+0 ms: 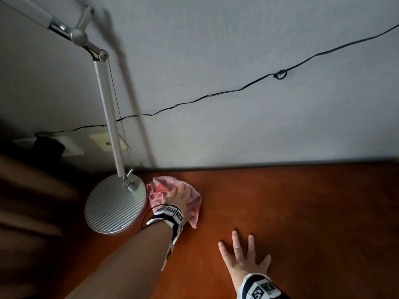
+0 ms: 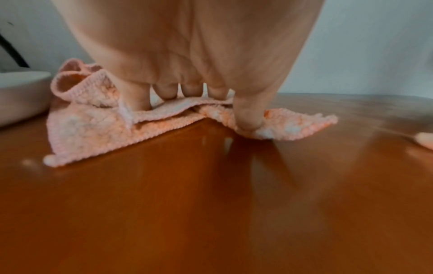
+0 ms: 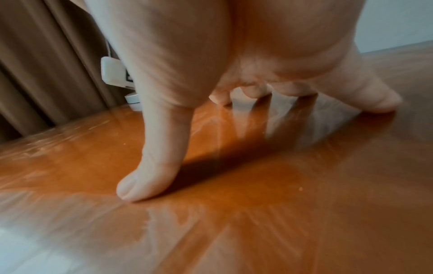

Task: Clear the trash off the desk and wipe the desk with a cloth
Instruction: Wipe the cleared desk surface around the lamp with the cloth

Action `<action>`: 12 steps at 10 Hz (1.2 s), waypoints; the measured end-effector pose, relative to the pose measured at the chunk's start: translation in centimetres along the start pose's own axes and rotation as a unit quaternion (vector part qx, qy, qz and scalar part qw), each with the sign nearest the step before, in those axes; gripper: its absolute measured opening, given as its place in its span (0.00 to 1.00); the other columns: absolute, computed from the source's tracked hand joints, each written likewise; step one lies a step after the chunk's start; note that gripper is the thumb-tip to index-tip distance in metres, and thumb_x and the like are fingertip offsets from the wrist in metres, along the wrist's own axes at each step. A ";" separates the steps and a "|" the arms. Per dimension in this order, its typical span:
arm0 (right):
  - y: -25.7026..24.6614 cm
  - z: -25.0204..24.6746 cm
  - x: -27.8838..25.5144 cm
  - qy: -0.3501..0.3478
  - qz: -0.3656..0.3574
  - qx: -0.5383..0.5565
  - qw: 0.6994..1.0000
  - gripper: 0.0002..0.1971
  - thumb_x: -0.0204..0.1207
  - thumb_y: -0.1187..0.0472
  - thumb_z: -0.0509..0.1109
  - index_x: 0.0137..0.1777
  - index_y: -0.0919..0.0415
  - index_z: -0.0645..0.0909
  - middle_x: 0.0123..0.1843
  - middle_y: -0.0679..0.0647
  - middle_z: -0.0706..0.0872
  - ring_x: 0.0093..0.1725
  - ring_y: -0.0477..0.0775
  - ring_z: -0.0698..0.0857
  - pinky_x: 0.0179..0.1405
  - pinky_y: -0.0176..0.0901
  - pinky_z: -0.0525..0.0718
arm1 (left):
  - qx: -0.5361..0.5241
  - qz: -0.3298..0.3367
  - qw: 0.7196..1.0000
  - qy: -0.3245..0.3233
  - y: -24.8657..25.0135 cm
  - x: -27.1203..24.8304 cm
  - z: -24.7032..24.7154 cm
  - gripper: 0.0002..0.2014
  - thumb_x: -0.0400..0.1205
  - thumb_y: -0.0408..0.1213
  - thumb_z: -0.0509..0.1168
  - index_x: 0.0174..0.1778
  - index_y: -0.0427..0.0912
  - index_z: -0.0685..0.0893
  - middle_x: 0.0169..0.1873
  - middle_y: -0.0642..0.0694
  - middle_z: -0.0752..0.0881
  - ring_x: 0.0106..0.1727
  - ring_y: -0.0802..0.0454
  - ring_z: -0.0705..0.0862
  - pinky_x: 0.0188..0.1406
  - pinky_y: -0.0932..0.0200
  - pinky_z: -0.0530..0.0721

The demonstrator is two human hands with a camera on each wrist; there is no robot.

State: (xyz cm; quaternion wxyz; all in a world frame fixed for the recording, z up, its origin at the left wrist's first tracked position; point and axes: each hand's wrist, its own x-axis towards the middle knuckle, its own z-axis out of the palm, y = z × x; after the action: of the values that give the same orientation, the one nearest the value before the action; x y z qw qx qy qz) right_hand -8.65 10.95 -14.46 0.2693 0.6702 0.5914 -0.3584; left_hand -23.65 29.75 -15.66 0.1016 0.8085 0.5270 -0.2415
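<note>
A crumpled pink cloth (image 1: 158,192) lies on the reddish-brown wooden table (image 1: 302,212), right beside the round base of a desk lamp (image 1: 114,208). My left hand (image 1: 180,196) lies on top of the cloth and presses it down. In the left wrist view its fingers (image 2: 166,90) and thumb reach down onto the cloth (image 2: 93,126), which is bunched into folds at the left. My right hand (image 1: 244,251) rests flat on the bare table nearer to me, fingers spread wide and holding nothing. In the right wrist view its thumb (image 3: 150,176) touches the glossy wood (image 3: 257,204).
The silver lamp's arm (image 1: 108,117) rises from the base towards the upper left. A black cable (image 1: 216,94) runs across the white wall to wall sockets (image 1: 71,145) at the left. A brown curtain (image 1: 26,201) hangs at the table's left edge.
</note>
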 end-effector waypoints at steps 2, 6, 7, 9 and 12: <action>0.0 0.1 0.4 -0.004 -0.006 -0.007 1.000 0.43 0.84 0.69 0.54 0.79 0.31 0.29 0.82 0.47 0.22 0.80 0.70 0.26 0.66 0.89 0.41 | -0.034 -0.018 0.999 0.020 -0.1 4.3 0.0 0.44 0.71 0.61 0.64 0.80 0.49 0.54 0.80 0.43 0.52 0.81 0.35 0.55 0.77 0.33 0.60; -0.4 -1.4 0.3 0.039 0.078 -0.055 0.995 0.52 0.71 0.38 0.71 0.80 0.32 0.30 0.85 0.51 0.30 0.83 0.70 0.47 0.60 0.92 0.57 | -0.047 -0.002 0.999 -0.001 1.1 -2.3 1.2 0.44 0.80 0.55 0.62 0.84 0.46 0.43 0.84 0.44 0.43 0.84 0.37 0.44 0.80 0.35 0.55; -0.5 0.0 1.9 0.171 0.239 -0.505 0.812 0.54 0.64 0.20 0.57 0.85 0.45 0.45 0.86 0.61 0.49 0.83 0.66 0.54 0.60 0.85 0.60 | -0.040 0.017 0.999 -0.027 0.7 -7.2 5.6 0.42 0.82 0.56 0.58 0.85 0.49 0.41 0.84 0.47 0.39 0.84 0.39 0.39 0.80 0.31 0.49; -0.9 0.1 1.5 0.098 -0.009 -0.784 0.613 0.36 0.82 0.34 0.42 0.86 0.50 0.43 0.86 0.59 0.48 0.85 0.63 0.44 0.70 0.84 0.49 | -0.080 -0.023 0.995 -0.052 -3.8 -19.0 10.5 0.39 0.83 0.51 0.58 0.85 0.48 0.43 0.84 0.47 0.39 0.85 0.42 0.41 0.82 0.40 0.45; -10.2 0.0 -2.5 0.016 0.037 -0.010 0.999 0.62 0.64 0.37 0.76 0.84 0.49 0.33 0.83 0.59 0.26 0.83 0.70 0.37 0.84 0.59 0.52 | -0.147 -0.129 0.978 -0.074 -15.2 -22.9 15.2 0.37 0.84 0.52 0.56 0.85 0.53 0.42 0.84 0.53 0.38 0.85 0.44 0.42 0.78 0.30 0.46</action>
State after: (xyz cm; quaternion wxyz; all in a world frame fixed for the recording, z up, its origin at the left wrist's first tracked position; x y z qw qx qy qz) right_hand -18.80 11.04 -11.76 0.2792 0.6950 0.5737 -0.3315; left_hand -49.14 11.43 -16.02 0.2256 0.6899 0.6477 -0.2315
